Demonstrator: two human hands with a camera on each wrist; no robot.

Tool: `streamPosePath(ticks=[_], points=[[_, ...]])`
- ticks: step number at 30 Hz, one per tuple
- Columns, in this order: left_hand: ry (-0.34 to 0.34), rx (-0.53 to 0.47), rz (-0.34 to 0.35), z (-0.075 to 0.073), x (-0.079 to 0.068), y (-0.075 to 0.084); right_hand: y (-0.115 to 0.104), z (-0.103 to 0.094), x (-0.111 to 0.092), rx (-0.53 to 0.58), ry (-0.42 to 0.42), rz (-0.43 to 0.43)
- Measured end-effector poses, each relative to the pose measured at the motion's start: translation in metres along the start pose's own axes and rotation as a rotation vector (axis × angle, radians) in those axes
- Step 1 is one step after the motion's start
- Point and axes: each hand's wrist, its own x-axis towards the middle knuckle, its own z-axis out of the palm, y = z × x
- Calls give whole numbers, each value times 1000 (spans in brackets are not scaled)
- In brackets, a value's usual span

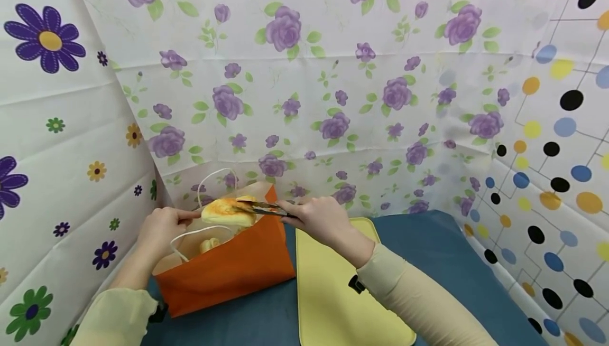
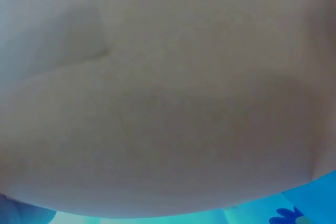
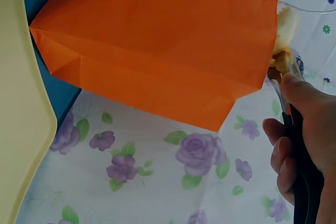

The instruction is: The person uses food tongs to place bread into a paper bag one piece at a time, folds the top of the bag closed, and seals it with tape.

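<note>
In the head view, my right hand (image 1: pixel 325 222) grips dark-handled tongs (image 1: pixel 273 208), whose tips clasp a browned bread roll (image 1: pixel 228 212) above the mouth of an orange paper bag (image 1: pixel 228 277). My left hand (image 1: pixel 162 232) holds the bag's rim at its left end, one finger reaching toward the roll. Inside the bag lies another piece of bread (image 1: pixel 209 244), partly hidden by the front wall. The right wrist view shows the tongs (image 3: pixel 299 150) in my fingers, with part of the roll (image 3: pixel 285 30) beyond the bag's edge. Blurred skin fills most of the left wrist view.
A yellow tray (image 1: pixel 333 293) lies on the blue table surface (image 1: pixel 428 261), right of the bag and under my right forearm. White handles (image 1: pixel 216 171) stand up from the bag. Flower-patterned sheets (image 1: pixel 314 97) enclose the back and left; a dotted sheet (image 1: pixel 561 150) hangs at right.
</note>
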Motion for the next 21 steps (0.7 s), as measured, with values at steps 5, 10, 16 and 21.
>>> streamPosePath(ticks=[5,10,16,21], points=[[1,2,5,0,2,1,-1,-2,2,-9,-28,9],[10,2,10,-4,4,3,1,-6,5,-42,-41,16],[-6,4,-9,-5,3,5,2,-9,4,-36,-67,23],[-21,8,-8,-3,1,5,0,-11,1,-20,-77,34]])
